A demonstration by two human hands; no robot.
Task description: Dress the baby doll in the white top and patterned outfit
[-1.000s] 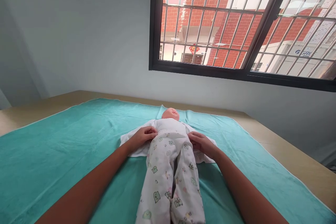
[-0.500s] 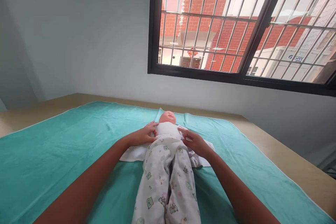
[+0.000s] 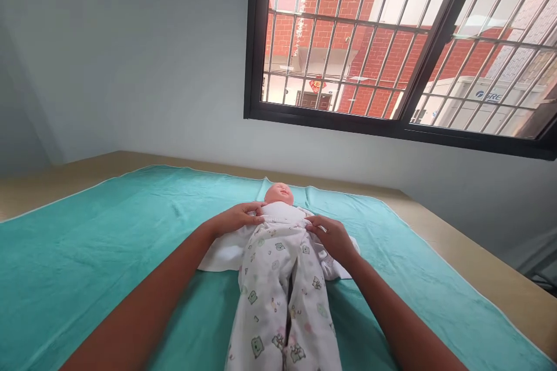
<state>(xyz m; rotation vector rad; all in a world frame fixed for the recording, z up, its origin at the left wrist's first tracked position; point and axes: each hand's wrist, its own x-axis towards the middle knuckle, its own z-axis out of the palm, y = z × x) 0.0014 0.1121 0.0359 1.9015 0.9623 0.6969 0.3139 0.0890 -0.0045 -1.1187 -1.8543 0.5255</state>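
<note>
So the room is showing one pale wall [image 3: 130, 69] with one dark-framed window [image 3: 331, 115] sitting in it, two panes visible, metal bars [image 3: 335, 18] running across both. Behind the bars, one red diamond-shaped sign [image 3: 317, 86] is hanging over a doorway. Below, one wooden surface [image 3: 435, 233] is carrying one big teal cloth [image 3: 130, 255].

Pretty much mid-cloth, one baby doll [image 3: 278, 193] is lying on its back, head toward the wall. It's wearing one white top [image 3: 278, 212], with white fabric spreading onto the cloth on both sides, and one pair of pants [image 3: 265, 269], white with little green animals. The two legs are running toward the camera and the bottoms are getting cut off.

Two hands are working here, one per side. The left hand [image 3: 237, 218] is touching the waist, finger and thumb a bit apart. The right hand [image 3: 334, 239] is resting at the other end of the waistband, fingers curling in. Can't tell if either one is actually pinching fabric.
</note>
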